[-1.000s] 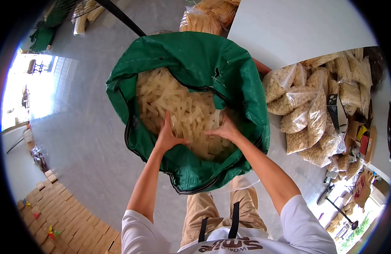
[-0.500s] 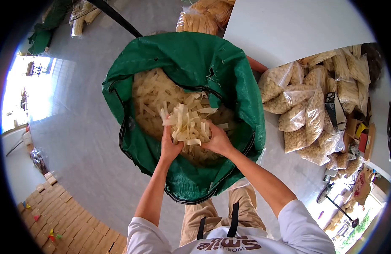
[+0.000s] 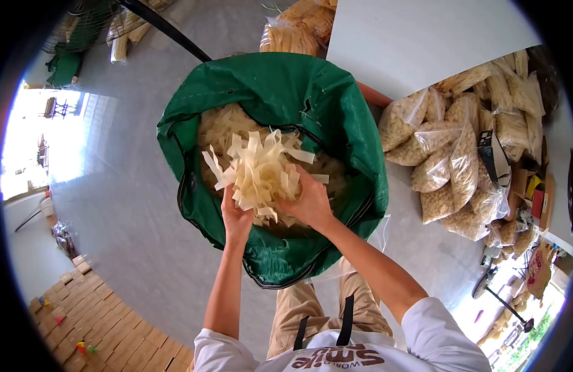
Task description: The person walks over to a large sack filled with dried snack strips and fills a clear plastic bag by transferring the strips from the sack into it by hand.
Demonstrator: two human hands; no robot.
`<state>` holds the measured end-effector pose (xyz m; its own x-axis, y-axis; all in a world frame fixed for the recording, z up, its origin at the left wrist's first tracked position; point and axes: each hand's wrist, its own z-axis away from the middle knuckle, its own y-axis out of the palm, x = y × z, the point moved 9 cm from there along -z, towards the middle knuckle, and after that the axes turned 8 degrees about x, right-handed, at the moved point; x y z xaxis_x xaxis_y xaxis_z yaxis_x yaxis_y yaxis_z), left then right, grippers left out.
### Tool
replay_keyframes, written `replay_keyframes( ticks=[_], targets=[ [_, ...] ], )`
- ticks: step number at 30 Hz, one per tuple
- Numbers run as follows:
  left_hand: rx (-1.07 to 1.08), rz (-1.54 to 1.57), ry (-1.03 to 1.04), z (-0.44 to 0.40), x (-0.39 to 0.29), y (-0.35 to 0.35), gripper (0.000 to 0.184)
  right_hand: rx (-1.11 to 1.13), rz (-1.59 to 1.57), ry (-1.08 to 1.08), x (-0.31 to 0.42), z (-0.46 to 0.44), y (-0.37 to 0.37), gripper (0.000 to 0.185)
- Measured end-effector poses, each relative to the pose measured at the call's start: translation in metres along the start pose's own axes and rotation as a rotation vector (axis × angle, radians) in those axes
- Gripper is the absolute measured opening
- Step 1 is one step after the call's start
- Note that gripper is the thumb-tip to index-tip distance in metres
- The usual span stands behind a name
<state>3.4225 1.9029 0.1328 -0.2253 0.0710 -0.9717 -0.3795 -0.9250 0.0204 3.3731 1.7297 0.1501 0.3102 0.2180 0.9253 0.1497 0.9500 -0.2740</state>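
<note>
A big green fabric bag (image 3: 258,77) with dark zip edging stands open in front of my legs. Loose, pale-yellow flat strips (image 3: 221,121) lie inside it. Over the bag's mouth, a curly clump of pale strips (image 3: 262,170) is cradled between my two hands. My left hand (image 3: 238,218) supports its lower left side, fingers mostly hidden behind the strips. On the right side, my right hand (image 3: 310,197) curls around the clump, its fingertips partly covered. Several strip ends stick out above and to the left.
Clear plastic bags of beige pieces (image 3: 432,173) are piled on the right, below a white panel (image 3: 423,46). Bags of orange-yellow strips (image 3: 289,37) lie at the top. A black pole (image 3: 168,31) slants toward the green bag. Stacked brown boxes (image 3: 106,322) fill the lower left.
The clump has risen toward the camera, looks larger and fans out more. My left hand has shifted slightly left; my right hand has come up and wraps further round the strips.
</note>
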Motion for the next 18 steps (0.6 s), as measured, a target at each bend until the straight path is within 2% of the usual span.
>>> replay_keyframes(
  ticks=[1, 3, 6, 7, 9, 11, 12, 13, 14, 15, 16, 18],
  targets=[
    [-0.042, 0.056, 0.028, 0.0, -0.003, -0.003, 0.052, -0.038, -0.01, -0.012, 0.004, -0.001, -0.004, 0.059],
    [0.011, 0.041, 0.018, -0.014, 0.001, 0.0, 0.053, -0.061, -0.016, 0.034, -0.008, -0.005, -0.002, 0.059],
    [0.099, -0.356, -0.183, -0.033, 0.042, 0.01, 0.056, -0.035, 0.009, 0.125, -0.034, -0.012, 0.008, 0.064],
    [0.11, -0.427, -0.121, -0.036, 0.042, 0.019, 0.056, 0.013, 0.041, 0.181, -0.047, -0.016, 0.014, 0.068],
    [0.091, -0.657, 0.134, -0.037, 0.028, 0.031, 0.055, 0.075, -0.032, 0.257, -0.069, -0.017, 0.024, 0.075],
    [0.099, -0.634, 0.087, -0.036, 0.039, 0.032, 0.055, 0.198, -0.46, 0.026, -0.062, -0.016, 0.034, 0.08],
    [0.109, -0.612, 0.045, -0.036, 0.043, 0.033, 0.055, 0.198, -0.458, 0.027, -0.065, -0.014, 0.034, 0.08],
    [0.109, -0.611, 0.046, -0.035, 0.042, 0.033, 0.055, 0.184, -0.403, -0.098, -0.055, -0.012, 0.03, 0.081],
    [0.176, -0.307, -0.046, -0.034, 0.052, 0.036, 0.058, 0.167, -0.346, -0.224, -0.045, -0.008, 0.027, 0.082],
    [0.24, -0.001, -0.136, -0.031, 0.058, 0.042, 0.062, 0.165, -0.344, -0.224, -0.046, -0.008, 0.029, 0.082],
    [0.242, -0.002, -0.137, -0.027, 0.055, 0.043, 0.062, 0.119, -0.416, -0.186, -0.05, -0.009, 0.03, 0.082],
    [0.384, 0.031, -0.216, -0.011, 0.053, 0.056, 0.076, 0.072, -0.494, -0.149, -0.054, -0.01, 0.029, 0.083]
  ],
)
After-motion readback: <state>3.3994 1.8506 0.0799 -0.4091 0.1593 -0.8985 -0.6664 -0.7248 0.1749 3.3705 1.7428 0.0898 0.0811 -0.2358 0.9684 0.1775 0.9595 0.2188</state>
